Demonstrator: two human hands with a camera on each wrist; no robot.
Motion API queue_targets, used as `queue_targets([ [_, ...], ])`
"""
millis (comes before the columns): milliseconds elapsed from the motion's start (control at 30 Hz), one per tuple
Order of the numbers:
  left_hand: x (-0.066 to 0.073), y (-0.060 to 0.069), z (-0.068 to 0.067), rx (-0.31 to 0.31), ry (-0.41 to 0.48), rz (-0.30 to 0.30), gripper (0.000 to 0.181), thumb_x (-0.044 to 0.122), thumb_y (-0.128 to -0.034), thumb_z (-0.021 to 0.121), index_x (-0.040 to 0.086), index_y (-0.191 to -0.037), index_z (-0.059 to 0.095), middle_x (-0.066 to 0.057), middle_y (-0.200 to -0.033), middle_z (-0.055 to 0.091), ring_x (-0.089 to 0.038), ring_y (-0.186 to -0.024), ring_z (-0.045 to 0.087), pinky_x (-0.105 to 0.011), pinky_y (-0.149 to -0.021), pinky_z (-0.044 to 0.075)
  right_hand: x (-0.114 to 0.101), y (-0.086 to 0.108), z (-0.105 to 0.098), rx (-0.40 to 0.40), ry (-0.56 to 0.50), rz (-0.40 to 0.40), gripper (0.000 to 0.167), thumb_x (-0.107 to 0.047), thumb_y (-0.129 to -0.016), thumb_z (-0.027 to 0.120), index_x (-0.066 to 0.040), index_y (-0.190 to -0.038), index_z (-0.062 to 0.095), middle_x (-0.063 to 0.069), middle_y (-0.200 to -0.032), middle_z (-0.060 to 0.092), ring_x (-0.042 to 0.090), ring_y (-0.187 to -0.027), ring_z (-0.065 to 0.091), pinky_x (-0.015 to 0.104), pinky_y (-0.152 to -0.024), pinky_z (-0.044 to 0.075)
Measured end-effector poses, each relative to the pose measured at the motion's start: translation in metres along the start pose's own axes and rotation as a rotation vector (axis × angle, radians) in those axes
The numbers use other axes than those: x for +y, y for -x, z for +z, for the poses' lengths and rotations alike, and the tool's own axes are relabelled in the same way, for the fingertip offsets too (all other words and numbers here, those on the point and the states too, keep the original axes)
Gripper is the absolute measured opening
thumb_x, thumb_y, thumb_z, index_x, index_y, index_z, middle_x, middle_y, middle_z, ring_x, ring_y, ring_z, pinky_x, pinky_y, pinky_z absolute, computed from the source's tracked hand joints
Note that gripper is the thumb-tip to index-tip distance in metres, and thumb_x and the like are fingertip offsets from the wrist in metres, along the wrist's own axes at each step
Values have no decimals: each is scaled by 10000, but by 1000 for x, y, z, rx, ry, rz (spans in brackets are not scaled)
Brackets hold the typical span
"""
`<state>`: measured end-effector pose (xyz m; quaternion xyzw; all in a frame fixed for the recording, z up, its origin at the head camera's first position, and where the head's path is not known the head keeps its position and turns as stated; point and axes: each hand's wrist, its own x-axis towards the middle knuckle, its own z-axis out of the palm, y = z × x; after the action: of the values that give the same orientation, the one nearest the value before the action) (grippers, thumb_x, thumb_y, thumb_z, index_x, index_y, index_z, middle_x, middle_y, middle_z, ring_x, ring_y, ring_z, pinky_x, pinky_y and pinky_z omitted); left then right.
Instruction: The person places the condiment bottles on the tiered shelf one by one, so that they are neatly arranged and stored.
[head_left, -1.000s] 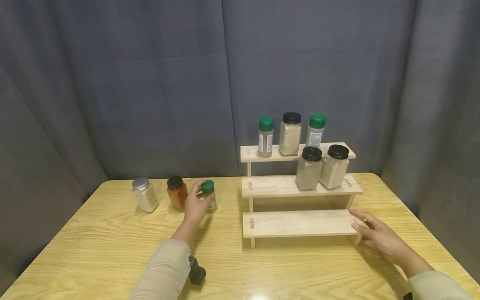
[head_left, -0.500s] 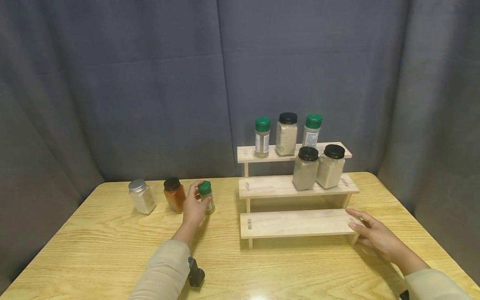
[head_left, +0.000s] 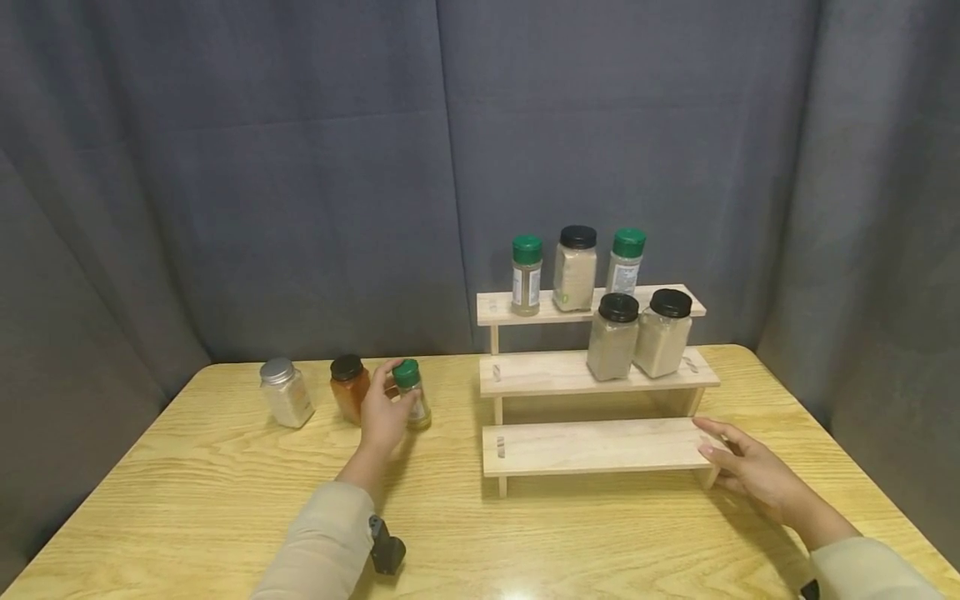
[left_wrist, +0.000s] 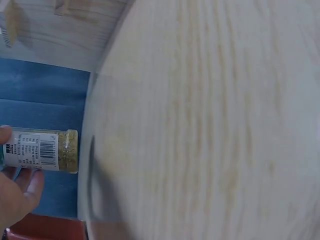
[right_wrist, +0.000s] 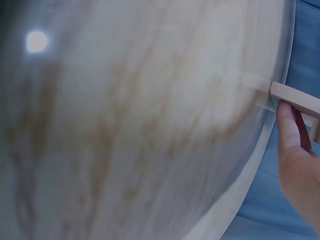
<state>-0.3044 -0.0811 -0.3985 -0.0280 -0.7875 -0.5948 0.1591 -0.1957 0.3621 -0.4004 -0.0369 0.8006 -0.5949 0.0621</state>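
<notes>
My left hand [head_left: 384, 417] holds a green-capped spice jar [head_left: 417, 408] between thumb and fingers, over the left half of the table. The left wrist view shows this jar's white barcode label [left_wrist: 37, 149] and the greenish-yellow contents at its base. Whether its base touches the table is hard to tell. Just left of that hand stands an orange-red jar with a black lid [head_left: 348, 390], partly covered by the fingers. My right hand [head_left: 753, 477] grips the right end of a three-tier wooden rack [head_left: 592, 450] at its lowest shelf, with some fingers hidden behind the edge.
A silver-lidded jar [head_left: 287, 396] stands farthest left. Two green-capped jars and a black-lidded jar [head_left: 576, 275] line the rack's top shelf. Two black-lidded jars [head_left: 613, 346] stand on the right of the middle shelf. A grey curtain [head_left: 315, 208] hangs behind the table.
The head view shifts slightly. My left hand and the green-capped jar have moved a little left, and the jar's top leans slightly left. My right hand stays on the rack.
</notes>
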Motion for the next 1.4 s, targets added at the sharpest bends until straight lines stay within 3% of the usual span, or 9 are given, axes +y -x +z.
queue_targets([
  [300, 23, 5, -11, -21, 53, 36, 528, -6, -769, 614, 148, -1230, 408, -167, -1120, 495, -317, -1001, 492, -449, -794, 428, -4, -1, 4, 3, 40, -1, 606, -232, -896, 469, 41, -1332, 150, 313, -1358, -18, 476, -1185, 142, 497, -859, 363],
  [567, 51, 11, -10, -78, 108, 87, 529, 37, -777, 625, 187, -1235, 406, -107, -1108, 509, -242, -1023, 489, -416, -812, 427, -4, 4, 3, 24, 81, -7, 596, -205, -900, 462, 66, -1325, 144, 334, -1346, 24, 476, -1175, 169, 487, -832, 393],
  [733, 62, 15, -7, -109, 167, 147, 518, 24, -776, 622, 167, -1228, 414, -105, -1094, 509, -232, -1002, 501, -390, -802, 437, -6, 2, 4, 26, 110, -7, 590, -207, -902, 458, 68, -1322, 148, 342, -1341, 31, 488, -1176, 162, 546, -851, 337],
  [933, 75, 19, -1, -135, 219, 204, 524, 11, -769, 626, 154, -1228, 417, -104, -1077, 509, -218, -981, 512, -347, -826, 430, -7, 1, 5, 34, 139, -20, 572, -197, -905, 451, 79, -1315, 165, 349, -1334, 63, 473, -1163, 208, 513, -826, 383],
  [1400, 90, 22, 16, -168, 277, 216, 527, -13, -749, 638, 156, -1207, 441, -108, -1032, 531, -225, -923, 544, -327, -770, 466, -8, 2, 4, 33, 141, -11, 596, -232, -899, 464, 74, -1318, 171, 343, -1339, 59, 458, -1168, 207, 483, -818, 405],
])
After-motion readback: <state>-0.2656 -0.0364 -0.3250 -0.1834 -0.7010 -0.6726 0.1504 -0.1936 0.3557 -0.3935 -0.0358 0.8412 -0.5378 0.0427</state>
